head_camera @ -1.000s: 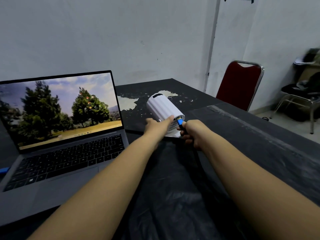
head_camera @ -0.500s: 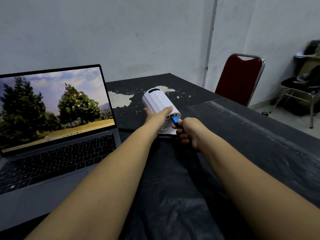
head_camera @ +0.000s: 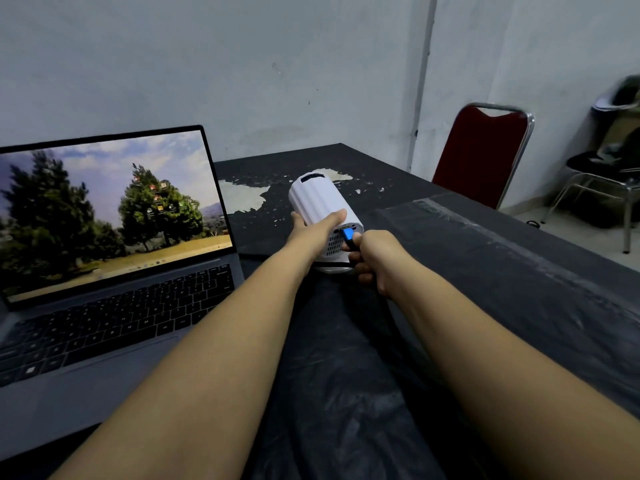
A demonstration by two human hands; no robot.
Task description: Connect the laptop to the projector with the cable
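A white cylindrical projector (head_camera: 318, 199) lies tilted on the black table, its rear panel facing me. My left hand (head_camera: 313, 230) grips its near end from the left. My right hand (head_camera: 375, 259) pinches the black cable's plug (head_camera: 349, 236), whose blue tip is pressed against a port on the rear panel. The black cable (head_camera: 389, 313) runs down from my fist between my forearms. An open grey laptop (head_camera: 114, 258) stands on the left, its screen showing trees. The cable's other end is hidden.
The table (head_camera: 502, 271) is covered with black plastic sheeting, with peeled pale patches behind the projector. A red chair (head_camera: 481, 154) stands past the table's far right edge. Another chair with dark items (head_camera: 609, 168) sits at the right wall.
My right hand has pushed the blue plug forward from just off the rear panel into contact with the port. The left hand stays on the projector. The view has shifted slightly.
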